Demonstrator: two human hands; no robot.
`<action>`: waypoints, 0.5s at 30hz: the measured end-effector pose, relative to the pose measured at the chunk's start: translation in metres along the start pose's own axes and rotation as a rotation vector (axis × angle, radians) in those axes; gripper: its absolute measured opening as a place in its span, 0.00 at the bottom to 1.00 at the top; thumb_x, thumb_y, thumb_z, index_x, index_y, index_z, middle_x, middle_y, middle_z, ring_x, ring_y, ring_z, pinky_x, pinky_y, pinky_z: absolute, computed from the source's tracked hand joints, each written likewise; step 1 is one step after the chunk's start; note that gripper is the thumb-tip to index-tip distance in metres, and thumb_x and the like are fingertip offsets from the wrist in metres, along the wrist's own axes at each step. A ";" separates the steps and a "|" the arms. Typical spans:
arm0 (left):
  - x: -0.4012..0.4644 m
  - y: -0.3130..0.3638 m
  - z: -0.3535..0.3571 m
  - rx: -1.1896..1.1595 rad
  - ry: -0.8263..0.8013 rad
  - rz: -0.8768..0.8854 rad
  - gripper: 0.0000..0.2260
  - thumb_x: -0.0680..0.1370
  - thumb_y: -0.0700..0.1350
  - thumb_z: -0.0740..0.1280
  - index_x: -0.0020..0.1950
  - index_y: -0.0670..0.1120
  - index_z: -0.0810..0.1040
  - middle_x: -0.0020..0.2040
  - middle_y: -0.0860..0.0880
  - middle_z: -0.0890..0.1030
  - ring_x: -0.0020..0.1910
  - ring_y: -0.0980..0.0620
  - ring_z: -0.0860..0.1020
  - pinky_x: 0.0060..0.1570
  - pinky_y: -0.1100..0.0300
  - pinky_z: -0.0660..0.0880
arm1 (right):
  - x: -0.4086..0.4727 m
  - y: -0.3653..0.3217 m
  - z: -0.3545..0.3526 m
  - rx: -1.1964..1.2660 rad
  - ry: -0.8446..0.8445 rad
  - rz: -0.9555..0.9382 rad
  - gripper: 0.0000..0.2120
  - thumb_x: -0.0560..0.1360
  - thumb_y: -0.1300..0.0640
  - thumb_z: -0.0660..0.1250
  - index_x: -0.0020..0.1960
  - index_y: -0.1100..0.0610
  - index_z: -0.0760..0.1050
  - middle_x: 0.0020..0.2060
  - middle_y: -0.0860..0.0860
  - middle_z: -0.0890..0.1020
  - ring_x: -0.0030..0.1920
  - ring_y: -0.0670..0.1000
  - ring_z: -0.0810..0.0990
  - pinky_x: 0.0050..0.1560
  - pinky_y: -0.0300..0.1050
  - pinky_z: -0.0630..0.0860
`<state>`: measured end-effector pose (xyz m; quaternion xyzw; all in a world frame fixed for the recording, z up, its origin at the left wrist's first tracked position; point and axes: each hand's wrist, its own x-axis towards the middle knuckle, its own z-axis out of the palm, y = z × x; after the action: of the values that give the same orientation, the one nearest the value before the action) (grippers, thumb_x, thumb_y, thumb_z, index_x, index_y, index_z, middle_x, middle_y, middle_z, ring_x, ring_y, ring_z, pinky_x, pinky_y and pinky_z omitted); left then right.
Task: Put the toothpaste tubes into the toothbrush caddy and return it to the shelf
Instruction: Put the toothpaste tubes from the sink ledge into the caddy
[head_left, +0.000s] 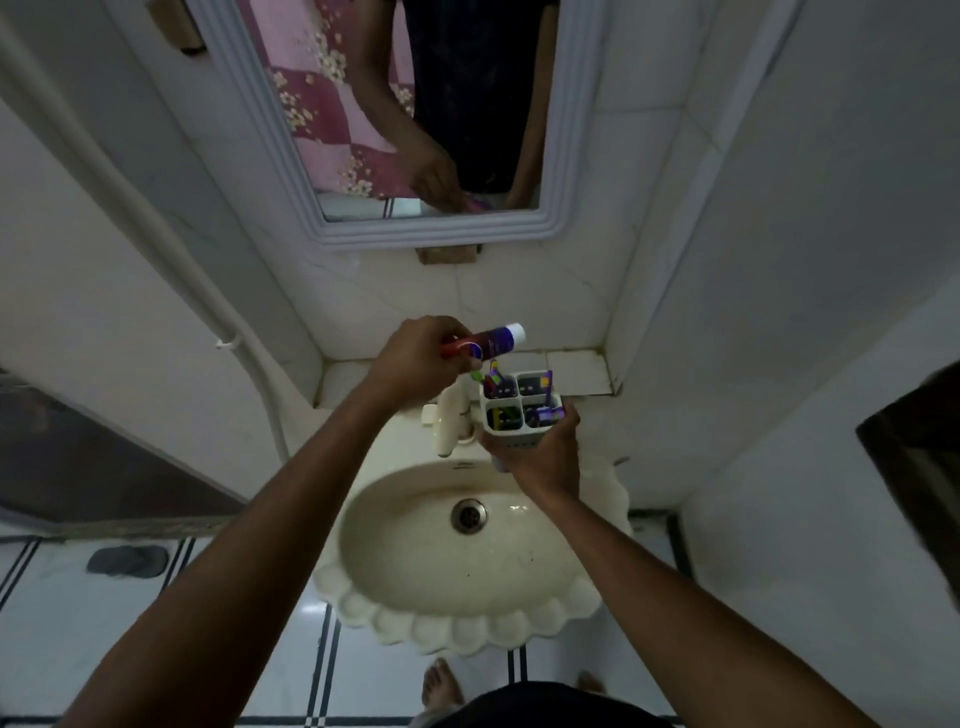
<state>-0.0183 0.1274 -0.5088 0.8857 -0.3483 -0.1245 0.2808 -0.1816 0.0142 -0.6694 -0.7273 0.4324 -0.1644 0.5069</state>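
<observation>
My left hand (415, 358) grips a toothpaste tube (493, 340), red and purple with a white cap that points right, just above and left of the caddy. The white toothbrush caddy (496, 418) has four compartments with toothbrushes and purple items inside. My right hand (543, 457) holds it from below, over the back rim of the sink and in front of the tiled shelf (571, 369).
A cream scalloped sink (415, 571) with a drain lies below the hands, its tap (449, 421) just left of the caddy. A framed mirror (571, 156) hangs above the shelf. White walls close in on both sides. My bare feet stand on a tiled floor.
</observation>
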 end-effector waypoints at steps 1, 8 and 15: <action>0.007 0.004 0.004 0.074 0.000 0.015 0.16 0.77 0.50 0.79 0.63 0.49 0.85 0.52 0.49 0.87 0.50 0.48 0.84 0.53 0.49 0.82 | 0.001 0.001 0.000 -0.008 -0.005 0.012 0.67 0.51 0.22 0.86 0.79 0.48 0.60 0.68 0.48 0.82 0.67 0.53 0.83 0.63 0.59 0.86; 0.039 0.033 0.032 0.444 -0.096 0.163 0.14 0.77 0.48 0.77 0.61 0.49 0.84 0.53 0.45 0.84 0.49 0.45 0.83 0.51 0.48 0.83 | 0.006 0.013 -0.005 -0.013 -0.040 0.046 0.60 0.50 0.19 0.84 0.71 0.43 0.64 0.63 0.43 0.83 0.60 0.50 0.87 0.60 0.57 0.87; 0.052 0.044 0.050 0.504 -0.113 0.229 0.16 0.78 0.47 0.76 0.64 0.49 0.81 0.56 0.44 0.83 0.52 0.42 0.83 0.51 0.49 0.81 | 0.000 0.001 -0.009 -0.055 -0.032 0.048 0.62 0.53 0.23 0.85 0.77 0.49 0.65 0.67 0.46 0.82 0.67 0.52 0.82 0.64 0.56 0.84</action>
<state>-0.0258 0.0450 -0.5250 0.8740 -0.4813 -0.0507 0.0442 -0.1880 0.0085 -0.6659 -0.7330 0.4461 -0.1286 0.4971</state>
